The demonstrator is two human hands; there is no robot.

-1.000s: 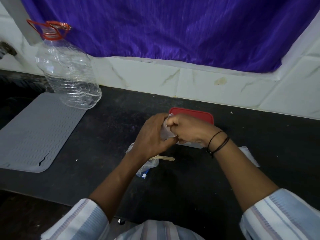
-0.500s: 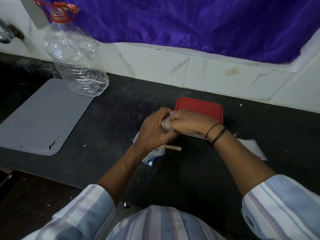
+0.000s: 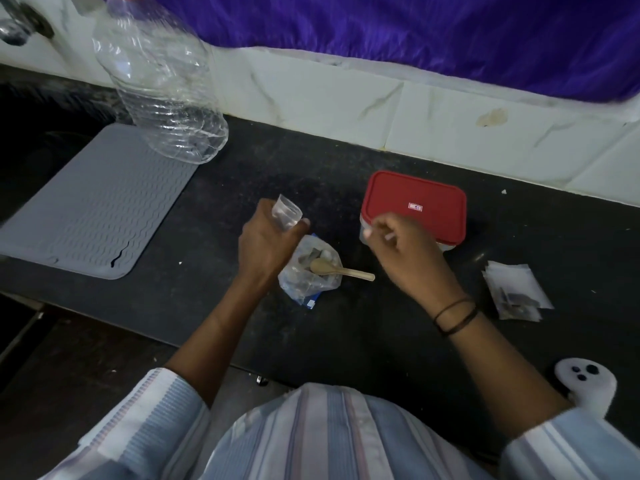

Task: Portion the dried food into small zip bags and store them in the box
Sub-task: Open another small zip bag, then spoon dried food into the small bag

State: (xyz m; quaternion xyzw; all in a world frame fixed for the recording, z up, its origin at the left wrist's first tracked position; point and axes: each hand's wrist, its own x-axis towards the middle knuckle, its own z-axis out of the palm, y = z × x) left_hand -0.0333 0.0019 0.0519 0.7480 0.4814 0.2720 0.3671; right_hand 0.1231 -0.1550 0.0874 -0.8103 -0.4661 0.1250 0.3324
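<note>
My left hand (image 3: 266, 244) grips a small clear zip bag (image 3: 286, 213) upright above the dark counter. Just right of it lies a larger plastic bag of dried food (image 3: 310, 273) with a wooden spoon (image 3: 341, 270) resting in its mouth. My right hand (image 3: 403, 252) hovers in front of the clear box with a red lid (image 3: 415, 206), fingers curled and blurred; whether it holds anything is unclear. A small pile of zip bags (image 3: 516, 289), some with dark contents, lies at the right.
A big empty clear bottle (image 3: 159, 88) stands at the back left, partly on a grey ribbed mat (image 3: 86, 202). A white tiled wall and purple cloth run behind. A white ghost-shaped object (image 3: 588, 382) sits at the counter's front right edge.
My hands were together on the small zip bag; now they have parted. The left keeps the bag and the right has drawn away toward the box. The view has tilted downward.
</note>
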